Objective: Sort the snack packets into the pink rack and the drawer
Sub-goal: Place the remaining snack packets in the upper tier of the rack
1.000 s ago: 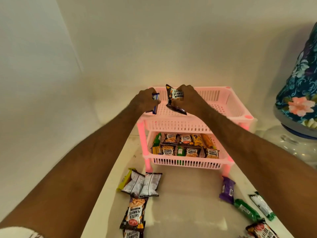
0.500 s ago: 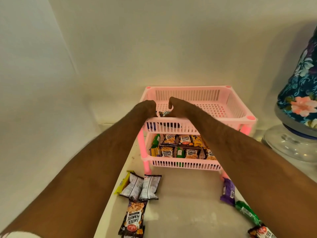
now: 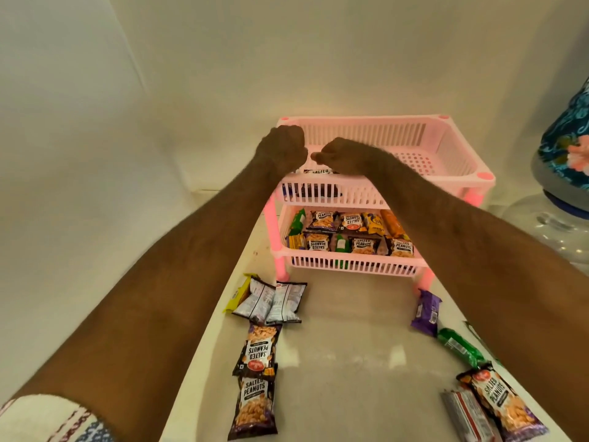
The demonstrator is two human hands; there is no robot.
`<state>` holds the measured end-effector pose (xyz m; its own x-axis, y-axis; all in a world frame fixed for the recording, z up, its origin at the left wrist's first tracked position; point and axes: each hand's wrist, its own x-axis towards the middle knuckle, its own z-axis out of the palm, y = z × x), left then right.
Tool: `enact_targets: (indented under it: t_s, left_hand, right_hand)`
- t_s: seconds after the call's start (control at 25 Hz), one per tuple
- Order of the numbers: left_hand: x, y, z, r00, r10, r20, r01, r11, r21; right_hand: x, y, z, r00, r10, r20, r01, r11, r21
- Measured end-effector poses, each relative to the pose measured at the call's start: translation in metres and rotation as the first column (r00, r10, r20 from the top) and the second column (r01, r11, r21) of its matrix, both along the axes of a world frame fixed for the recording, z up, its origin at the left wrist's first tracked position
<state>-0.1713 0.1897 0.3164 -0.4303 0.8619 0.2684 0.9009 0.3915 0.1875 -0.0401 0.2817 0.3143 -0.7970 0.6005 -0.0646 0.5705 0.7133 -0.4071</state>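
Snack packet lies in the pink rack top tier, near-left corner, under your curled left hand and right hand; whether either grip grasps it cannot be told. A careless withdrawal could drag it out.

- Left hand and right hand: bare, no rings, watch or gloves visible.
- Forearms: bare, uncovered.
- Left sleeve: short, white, with patterned red and blue bands.
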Motion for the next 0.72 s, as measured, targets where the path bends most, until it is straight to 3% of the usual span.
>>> enact_targets:
  t_s: [0.08,0.16,0.28,0.4,0.56,0.72]
  left_hand:
    - [0.000,-0.009,0.000,0.994,-0.024,-0.111,0.043,0.985,0.168]
    - [0.003,-0.030,-0.014,0.971,-0.011,-0.241,0.110,0.909,0.402]
    - [0.002,-0.073,-0.053,0.986,0.009,-0.164,0.095,0.783,0.614]
    - [-0.007,-0.113,-0.107,0.997,0.043,-0.064,0.005,0.793,0.610]
    - [-0.027,-0.161,-0.180,0.984,0.153,0.087,-0.176,0.852,0.494]
    - [-0.039,-0.190,-0.240,0.907,0.275,0.321,-0.349,0.914,0.206]
  right_hand:
    - [0.007,-0.010,-0.007,0.963,0.004,-0.270,0.037,0.989,0.146]
    - [0.021,-0.028,-0.020,0.864,0.095,-0.494,0.058,0.957,0.285]
    - [0.041,-0.064,-0.056,0.718,0.216,-0.662,-0.002,0.951,0.308]
    - [0.043,-0.103,-0.109,0.766,0.173,-0.620,-0.055,0.977,0.204]
    - [0.031,-0.147,-0.192,0.890,0.141,-0.434,-0.179,0.983,-0.048]
    - [0.019,-0.178,-0.255,0.965,0.158,-0.209,-0.204,0.955,-0.216]
